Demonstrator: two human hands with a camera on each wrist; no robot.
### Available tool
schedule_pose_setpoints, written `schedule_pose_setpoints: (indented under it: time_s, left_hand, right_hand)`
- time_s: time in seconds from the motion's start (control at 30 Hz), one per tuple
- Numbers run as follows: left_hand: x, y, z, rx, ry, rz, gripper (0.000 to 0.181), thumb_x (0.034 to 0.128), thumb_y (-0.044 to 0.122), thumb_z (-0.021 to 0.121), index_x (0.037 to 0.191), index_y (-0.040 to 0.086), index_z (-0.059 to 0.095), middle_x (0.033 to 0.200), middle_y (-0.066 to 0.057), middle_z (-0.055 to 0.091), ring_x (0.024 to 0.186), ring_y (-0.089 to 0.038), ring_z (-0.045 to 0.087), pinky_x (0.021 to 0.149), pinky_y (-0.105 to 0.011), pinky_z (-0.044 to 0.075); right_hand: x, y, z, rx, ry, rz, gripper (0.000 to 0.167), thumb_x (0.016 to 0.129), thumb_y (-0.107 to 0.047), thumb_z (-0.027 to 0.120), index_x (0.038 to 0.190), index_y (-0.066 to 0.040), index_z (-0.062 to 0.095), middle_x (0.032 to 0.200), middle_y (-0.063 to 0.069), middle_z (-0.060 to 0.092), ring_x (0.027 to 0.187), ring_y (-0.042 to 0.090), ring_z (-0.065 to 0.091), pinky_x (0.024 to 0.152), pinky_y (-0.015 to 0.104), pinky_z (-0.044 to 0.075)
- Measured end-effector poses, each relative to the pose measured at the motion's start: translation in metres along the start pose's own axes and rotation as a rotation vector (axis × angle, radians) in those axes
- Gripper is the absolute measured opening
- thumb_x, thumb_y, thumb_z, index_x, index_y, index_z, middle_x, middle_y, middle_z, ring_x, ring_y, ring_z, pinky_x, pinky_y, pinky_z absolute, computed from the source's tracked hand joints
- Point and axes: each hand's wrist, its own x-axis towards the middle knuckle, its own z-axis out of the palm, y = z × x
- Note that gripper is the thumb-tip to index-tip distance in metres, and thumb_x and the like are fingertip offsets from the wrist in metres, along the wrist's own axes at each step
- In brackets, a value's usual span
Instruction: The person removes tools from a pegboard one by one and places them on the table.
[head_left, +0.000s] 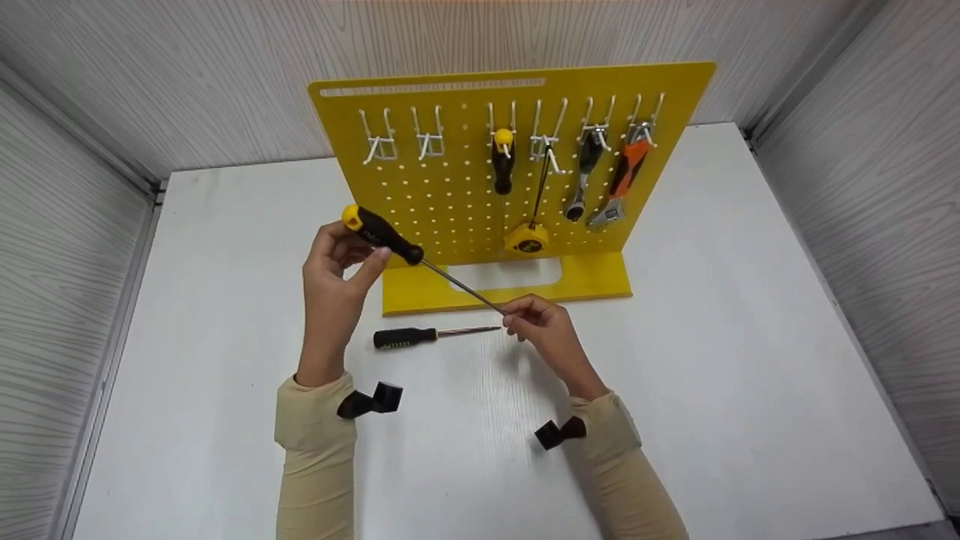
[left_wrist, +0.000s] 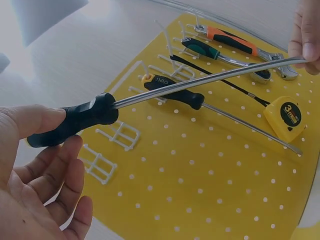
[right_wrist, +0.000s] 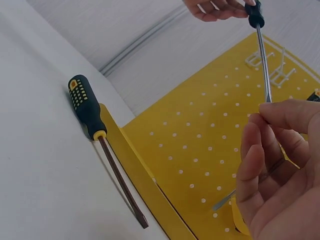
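A long screwdriver with a black handle and yellow end cap slants in the air in front of the yellow pegboard. My left hand pinches its handle between thumb and fingers, as the left wrist view also shows. At the other end, my right hand pinches the tip of the metal shaft, and the fingertips hide the very end. Below the shaft, a second screwdriver, with a black handle and yellow collar, lies on the white table, touched by neither hand.
On the pegboard's hooks hang another screwdriver, a yellow tape measure, a dark-handled ratchet-like tool and an orange adjustable wrench. Two white hooks at the left hold nothing. Pale wood-grain panels surround the table.
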Motion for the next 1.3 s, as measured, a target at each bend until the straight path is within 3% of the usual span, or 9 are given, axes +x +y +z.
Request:
schedule_pose_setpoints:
  time_s: [0.17,0.37,0.73,0.93,1.07,1.3]
  left_hand:
    - [-0.006,-0.006,-0.006,-0.005,0.005,-0.004,0.037,0.0854,0.005,0.068,0.119,0.003,0.054,0.097,0.009,0.067,0.093,-0.012,0.059,0.090,-0.026,0.043]
    - [-0.015,-0.014,-0.013,0.050,0.006,-0.016,0.039,0.0857,0.005,0.068,0.121,0.002,0.053,0.096,0.014,0.067,0.093,-0.010,0.058,0.090,-0.025,0.043]
    - [-0.033,-0.025,-0.025,0.094,0.038,-0.093,0.051,0.0813,0.000,0.072,0.126,0.001,0.049,0.096,0.016,0.067,0.087,-0.011,0.058,0.087,-0.022,0.045]
    - [-0.041,-0.034,-0.032,0.098,0.086,-0.116,0.048,0.0809,-0.001,0.073,0.124,0.002,0.052,0.097,0.014,0.066,0.090,-0.014,0.058,0.087,-0.020,0.046]
    - [-0.046,-0.040,-0.037,0.083,0.124,-0.162,0.047,0.0810,-0.003,0.072,0.123,0.004,0.053,0.097,0.012,0.065,0.091,-0.013,0.058,0.087,-0.021,0.046]
    - [-0.054,-0.051,-0.041,0.091,0.145,-0.218,0.047,0.0817,-0.003,0.071,0.124,0.006,0.052,0.092,0.011,0.065,0.088,-0.012,0.058,0.085,-0.019,0.046]
  right_hand:
    - [-0.002,-0.001,-0.002,0.032,0.033,-0.003,0.016,0.088,-0.007,0.067,0.101,0.001,0.070,0.083,0.001,0.065,0.072,0.013,0.056,0.064,0.020,0.048]
    - [-0.004,-0.001,-0.006,0.060,0.081,0.007,0.012,0.087,-0.005,0.068,0.097,0.001,0.070,0.086,0.001,0.066,0.076,0.012,0.056,0.063,0.020,0.047]
    - [-0.003,-0.002,-0.009,0.011,0.136,0.033,0.011,0.089,-0.008,0.066,0.097,-0.002,0.071,0.093,0.001,0.066,0.080,0.015,0.055,0.064,0.025,0.046]
    - [-0.001,-0.002,-0.009,-0.002,0.141,0.013,0.011,0.089,-0.009,0.067,0.096,-0.003,0.071,0.093,0.001,0.067,0.081,0.015,0.055,0.065,0.025,0.047]
    - [0.000,-0.001,-0.008,-0.012,0.127,0.000,0.011,0.088,-0.010,0.068,0.096,-0.003,0.072,0.093,0.000,0.067,0.082,0.014,0.056,0.065,0.022,0.047]
    - [0.000,0.002,-0.009,-0.024,0.120,-0.030,0.012,0.088,-0.010,0.069,0.096,-0.002,0.072,0.091,-0.002,0.068,0.082,0.013,0.057,0.065,0.021,0.047]
